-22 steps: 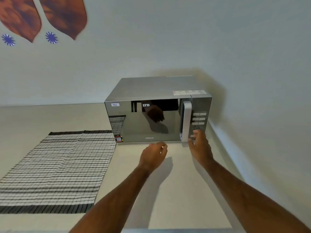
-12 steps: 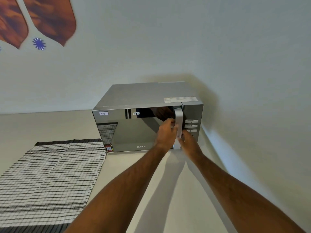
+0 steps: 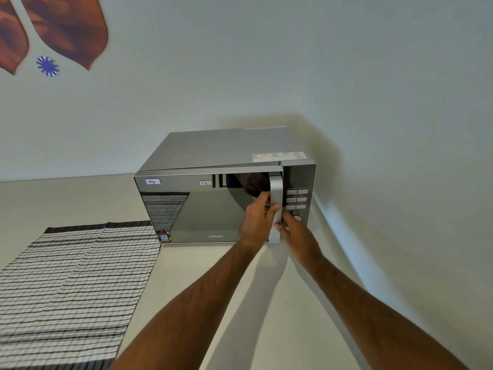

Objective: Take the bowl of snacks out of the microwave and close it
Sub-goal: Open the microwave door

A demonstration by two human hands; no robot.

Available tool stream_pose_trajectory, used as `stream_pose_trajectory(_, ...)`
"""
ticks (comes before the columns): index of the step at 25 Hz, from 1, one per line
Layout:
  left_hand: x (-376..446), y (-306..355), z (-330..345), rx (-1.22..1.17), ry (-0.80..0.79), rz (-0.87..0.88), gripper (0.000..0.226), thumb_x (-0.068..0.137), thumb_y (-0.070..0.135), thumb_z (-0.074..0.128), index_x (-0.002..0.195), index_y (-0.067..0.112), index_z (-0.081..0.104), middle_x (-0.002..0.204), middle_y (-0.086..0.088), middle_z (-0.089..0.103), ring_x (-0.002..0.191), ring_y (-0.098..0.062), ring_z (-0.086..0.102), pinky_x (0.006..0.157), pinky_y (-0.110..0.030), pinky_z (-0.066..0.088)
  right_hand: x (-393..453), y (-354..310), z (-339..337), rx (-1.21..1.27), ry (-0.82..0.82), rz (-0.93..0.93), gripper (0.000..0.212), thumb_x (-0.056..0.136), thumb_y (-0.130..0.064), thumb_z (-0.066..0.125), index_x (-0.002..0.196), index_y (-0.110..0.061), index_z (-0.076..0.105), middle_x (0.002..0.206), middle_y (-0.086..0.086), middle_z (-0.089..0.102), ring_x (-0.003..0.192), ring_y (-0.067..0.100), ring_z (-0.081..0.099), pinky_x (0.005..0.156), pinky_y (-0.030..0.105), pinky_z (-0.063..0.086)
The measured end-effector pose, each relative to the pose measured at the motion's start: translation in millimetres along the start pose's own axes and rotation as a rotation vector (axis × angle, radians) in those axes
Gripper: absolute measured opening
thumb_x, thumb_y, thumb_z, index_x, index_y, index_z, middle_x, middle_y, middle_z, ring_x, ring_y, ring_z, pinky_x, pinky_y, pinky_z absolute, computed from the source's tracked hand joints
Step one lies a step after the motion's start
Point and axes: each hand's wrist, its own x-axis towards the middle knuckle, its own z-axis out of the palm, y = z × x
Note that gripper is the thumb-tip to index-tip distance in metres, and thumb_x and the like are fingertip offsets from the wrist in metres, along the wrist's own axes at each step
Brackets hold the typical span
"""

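The head camera looks down at a silver microwave [image 3: 226,188] that sits on a pale counter [image 3: 202,279], pushed into the corner by the wall [image 3: 266,62]. Its door [image 3: 197,206] is shiny like a mirror and is pulled out just a tiny bit on the handle side, so a thin gap shows along the top. The bowl of snacks cannot be seen; the door hides the inside of the microwave.

Both arms reach out to the grey handle [image 3: 276,193], which stands up tall on the right side of the door. The left hand [image 3: 257,220] comes in from the left, and its fingers are curled tight around the handle. The right hand [image 3: 296,231] is just beside it, lower down on the right, touching the handle near its bottom end. The pictures do not show if that hand is gripping or only resting there. The two hands are very close, almost touching.

To the right of the handle is a panel with small buttons [image 3: 297,199] and a round knob [image 3: 297,216]. A little sticker [image 3: 164,236] sits at the bottom left corner of the door.

A striped cloth [image 3: 72,284] lies flat on the counter to the left of the microwave. Up on the wall, at the top left, are brown leaf shapes [image 3: 66,25] and a small blue flower shape [image 3: 47,65]
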Motion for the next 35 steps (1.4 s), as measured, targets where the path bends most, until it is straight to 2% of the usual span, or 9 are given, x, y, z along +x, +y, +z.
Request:
stream_pose_trajectory(4, -11.1, -1.3, -6.1, 0.022, -0.014, 0.018, 0.025, 0.108, 0.024, 0.059, 0.133, 0.018, 0.06, 0.118, 0.011, 0.065, 0.094, 0.005, 0.063, 0.073, 0.006, 0.045, -11.6, -0.6, 0.8, -0.026, 0.015, -0.014, 0.036, 0.107, -0.041, 0.054, 0.138, -0.023, 0.062, 0.135, 0.003, 0.073, 0.124, 0.025, 0.069, 0.107, 0.038, 0.054)
stream_pose_trajectory(12, -49.2, 6.3, -27.1, 0.007, -0.058, -0.025, 0.031, 0.106, 0.031, 0.063, 0.134, 0.019, 0.064, 0.123, 0.001, 0.074, 0.11, -0.013, 0.069, 0.097, -0.029, 0.057, -43.0, 11.7, -5.0, -0.147, -0.081, -0.12, 0.026, 0.098, -0.043, 0.069, 0.116, -0.023, 0.07, 0.109, -0.007, 0.078, 0.098, 0.011, 0.074, 0.093, 0.032, 0.061)
stream_pose_trajectory(15, -74.6, 12.0, -39.2, -0.008, -0.058, -0.013, 0.03, 0.104, 0.039, 0.065, 0.13, 0.025, 0.066, 0.112, 0.012, 0.073, 0.1, -0.004, 0.069, 0.088, -0.016, 0.053, -55.4, 18.4, -7.6, -0.228, -0.122, -0.149, 0.026, 0.087, -0.055, 0.077, 0.097, -0.031, 0.069, 0.087, -0.02, 0.072, 0.078, 0.002, 0.07, 0.074, 0.017, 0.054)
stream_pose_trajectory(17, -93.3, 14.8, -46.4, -0.037, -0.032, 0.012, 0.027, 0.102, 0.046, 0.065, 0.122, 0.029, 0.067, 0.103, 0.015, 0.073, 0.096, -0.004, 0.07, 0.08, -0.013, 0.055, -63.6, 25.1, -8.1, -0.289, -0.151, -0.164, 0.034, 0.08, -0.062, 0.079, 0.088, -0.031, 0.069, 0.077, -0.015, 0.072, 0.071, 0.008, 0.069, 0.065, 0.013, 0.05)
stream_pose_trajectory(21, -130.9, 19.5, -58.3, -0.078, 0.05, 0.03, 0.047, 0.094, 0.066, 0.061, 0.118, 0.025, 0.066, 0.103, 0.005, 0.074, 0.098, -0.017, 0.072, 0.087, -0.032, 0.064, -79.3, 38.1, -4.9, -0.431, -0.172, -0.239, 0.038, 0.079, -0.063, 0.077, 0.083, -0.027, 0.069, 0.073, -0.005, 0.071, 0.064, 0.012, 0.062, 0.058, 0.014, 0.041)
stream_pose_trajectory(24, -156.7, 23.5, -72.1, -0.084, 0.127, 0.04, 0.055, 0.088, 0.079, 0.054, 0.116, 0.033, 0.063, 0.103, 0.014, 0.073, 0.1, -0.015, 0.072, 0.087, -0.029, 0.065, -86.0, 39.4, -0.5, -0.486, -0.168, -0.31, 0.034, 0.085, -0.058, 0.076, 0.086, -0.025, 0.072, 0.076, -0.008, 0.074, 0.066, 0.008, 0.063, 0.061, 0.016, 0.042)
stream_pose_trajectory(27, -179.5, 22.9, -90.1, -0.072, 0.193, 0.073, 0.057, 0.091, 0.081, 0.047, 0.116, 0.032, 0.059, 0.099, 0.021, 0.068, 0.097, -0.012, 0.072, 0.079, -0.021, 0.061, -90.2, 39.5, 7.0, -0.505, -0.183, -0.344, 0.032, 0.089, -0.055, 0.075, 0.103, -0.025, 0.073, 0.09, -0.012, 0.076, 0.082, 0.008, 0.07, 0.085, 0.028, 0.052)
stream_pose_trajectory(29, -193.0, 21.1, -103.9, -0.042, 0.24, 0.097, 0.055, 0.095, 0.079, 0.042, 0.116, 0.03, 0.056, 0.094, 0.019, 0.067, 0.09, -0.011, 0.071, 0.072, -0.018, 0.059, -93.3, 38.6, 14.3, -0.522, -0.196, -0.359, 0.039, 0.088, -0.055, 0.074, 0.116, -0.028, 0.068, 0.1, -0.014, 0.075, 0.095, 0.007, 0.07, 0.098, 0.031, 0.044)
stream_pose_trajectory(35, -228.6, 14.8, -149.3, -0.085, 0.406, 0.085, 0.041, 0.101, 0.073, 0.039, 0.094, 0.036, 0.054, 0.075, 0.006, 0.059, 0.062, -0.008, 0.055, 0.056, -0.025, 0.051, -97.8, 27.5, 42.4, -0.597, -0.235, -0.442, 0.043, 0.091, -0.048, 0.071, 0.127, -0.028, 0.061, 0.107, -0.013, 0.075, 0.111, 0.008, 0.068, 0.102, 0.035, 0.033)
